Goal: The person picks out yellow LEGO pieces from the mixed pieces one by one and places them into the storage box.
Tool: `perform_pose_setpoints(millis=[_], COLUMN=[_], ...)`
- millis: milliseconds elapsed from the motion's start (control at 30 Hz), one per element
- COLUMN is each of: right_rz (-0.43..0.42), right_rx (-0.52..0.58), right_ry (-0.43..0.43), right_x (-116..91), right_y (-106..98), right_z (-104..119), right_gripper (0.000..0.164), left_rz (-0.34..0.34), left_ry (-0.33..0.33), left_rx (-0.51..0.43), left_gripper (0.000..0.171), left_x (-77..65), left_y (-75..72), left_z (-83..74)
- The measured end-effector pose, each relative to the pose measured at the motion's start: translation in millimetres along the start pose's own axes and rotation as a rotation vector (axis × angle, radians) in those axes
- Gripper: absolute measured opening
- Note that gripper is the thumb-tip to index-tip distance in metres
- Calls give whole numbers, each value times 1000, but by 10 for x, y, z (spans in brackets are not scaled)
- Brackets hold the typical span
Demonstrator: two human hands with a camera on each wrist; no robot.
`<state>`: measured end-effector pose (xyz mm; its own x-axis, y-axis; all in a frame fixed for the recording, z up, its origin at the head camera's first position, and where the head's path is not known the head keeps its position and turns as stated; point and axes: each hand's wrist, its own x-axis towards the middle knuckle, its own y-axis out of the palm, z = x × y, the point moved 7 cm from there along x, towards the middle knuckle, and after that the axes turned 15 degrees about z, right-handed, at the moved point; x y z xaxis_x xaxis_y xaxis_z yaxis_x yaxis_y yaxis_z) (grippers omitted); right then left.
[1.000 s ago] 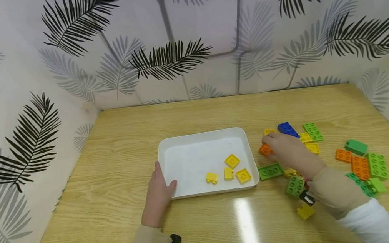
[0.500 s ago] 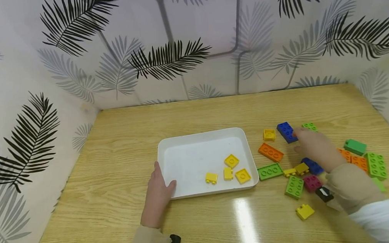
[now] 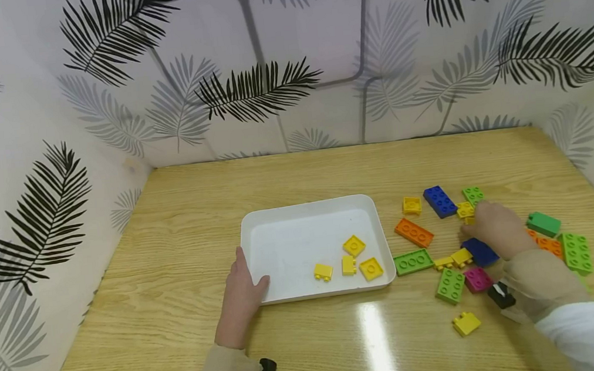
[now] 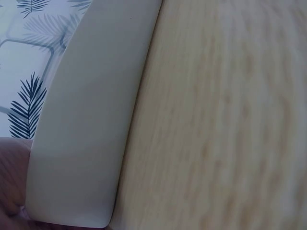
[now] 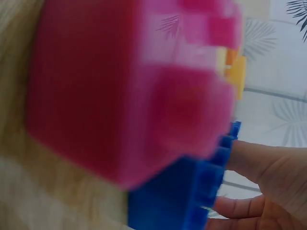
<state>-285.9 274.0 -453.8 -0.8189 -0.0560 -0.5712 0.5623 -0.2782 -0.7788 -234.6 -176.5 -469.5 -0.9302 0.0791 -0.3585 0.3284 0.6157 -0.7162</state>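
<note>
My left hand [image 3: 239, 289] holds the near left corner of a white tray [image 3: 285, 297], thumb over the rim and fingers along its outer side. The left wrist view shows the tray wall [image 4: 86, 120] close up. Inside the tray lie several yellow toy bricks [image 3: 354, 245]. On the right, my right hand [image 3: 501, 229] pinches a small yellow brick [image 3: 468, 220] at its fingertips, mostly hidden by the hand. Another yellow brick [image 3: 465, 209] lies right beside them. In the right wrist view, a pink brick [image 5: 86, 96] and a blue brick [image 5: 160, 199] stand before my fingers [image 5: 240, 206].
Loose bricks lie right of the tray: orange [image 3: 413, 232], green [image 3: 413, 262], blue [image 3: 440, 201], and a yellow one [image 3: 466, 324] nearest the front. More orange and green bricks [image 3: 575, 252] lie farther right. A leaf-patterned wall covering [image 3: 312, 113] rises behind the table.
My right hand has moved right from the orange brick, past the blue one, then down to the yellow brick. The orange brick is left on the table. My left hand and the tray stay put.
</note>
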Motion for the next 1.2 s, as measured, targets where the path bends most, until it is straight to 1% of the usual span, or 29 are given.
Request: perform_pose_setpoints(millis=[167, 300, 433, 533, 633, 767, 933, 1000, 1200], right_rz=[-5, -13, -20, -26, -50, -96, -116, -121, -169], right_rx=[29, 11, -2, 1, 8, 9, 0, -6, -68], right_ry=[5, 14, 22, 16, -11, -59, -93, -110, -170], right_x=[36, 49, 54, 53, 40, -18, -111, -142, -219], right_y=[35, 40, 34, 25, -5, -73, -153, -184, -274], right_z=[-58, -74, -83, -77, -48, 25, 151, 219, 499], right_gripper=[33, 31, 35, 35, 32, 27, 24, 23, 26], left_rz=[4, 6, 3, 1, 2, 1, -1, -1, 1], left_ry=[-3, -3, 1, 5, 7, 1, -9, -11, -9], left_rx=[-4, -2, 0, -5, -5, -2, -1, 0, -15], left_gripper=[81, 81, 80, 80, 80, 81, 81, 81, 81], left_x=[-1, -8, -14, -13, -13, -16, -18, -21, -21], left_y=[7, 5, 4, 9, 11, 6, -2, -5, -2], left_z=[-4, -5, -1, 2, 3, 7, 19, 21, 4])
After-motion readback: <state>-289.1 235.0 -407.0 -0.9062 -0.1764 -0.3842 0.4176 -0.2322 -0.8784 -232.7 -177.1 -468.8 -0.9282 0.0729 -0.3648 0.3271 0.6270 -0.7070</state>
